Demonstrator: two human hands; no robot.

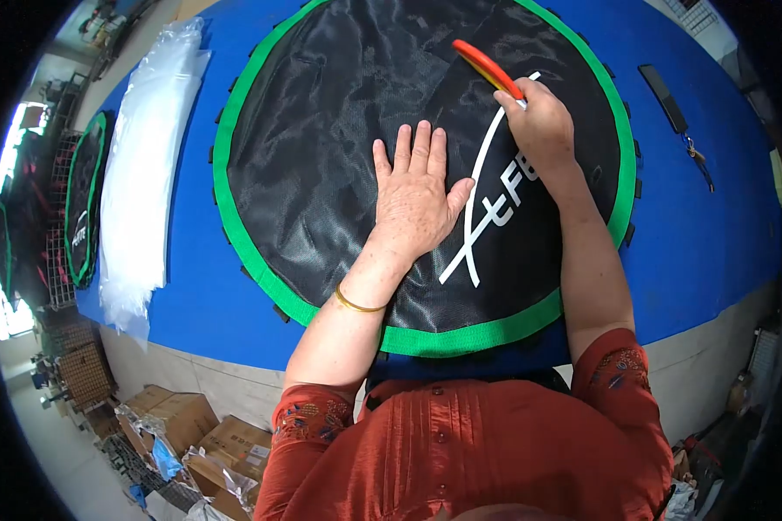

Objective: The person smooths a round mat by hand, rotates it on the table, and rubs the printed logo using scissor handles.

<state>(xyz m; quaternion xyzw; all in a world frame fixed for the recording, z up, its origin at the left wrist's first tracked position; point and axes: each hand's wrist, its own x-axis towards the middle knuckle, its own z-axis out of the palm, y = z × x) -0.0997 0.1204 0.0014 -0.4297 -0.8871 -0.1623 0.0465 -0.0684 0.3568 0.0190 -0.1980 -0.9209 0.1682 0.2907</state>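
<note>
A round black mesh mat (321, 113) with a green fabric border and white lettering lies spread out before me. My left hand (417, 195) rests flat on its middle, fingers spread and holding nothing. To the right, my right hand (543, 126) is closed around one end of a curved red tool (487, 65) with a yellow inner side. The tool's free end points up and left over the mat. My fingers cover the gripped end, so its exact kind cannot be made out. Part of the white lettering (504, 208) is hidden under my right wrist.
The mat lies on a blue table (695, 234). Clear plastic sheets (148, 165) are piled at its left side. A black strip (662, 97) with a small cord lies at the right. Other green-edged mats (87, 200) hang beyond the left edge. Cardboard boxes (178, 417) stand on the floor, lower left.
</note>
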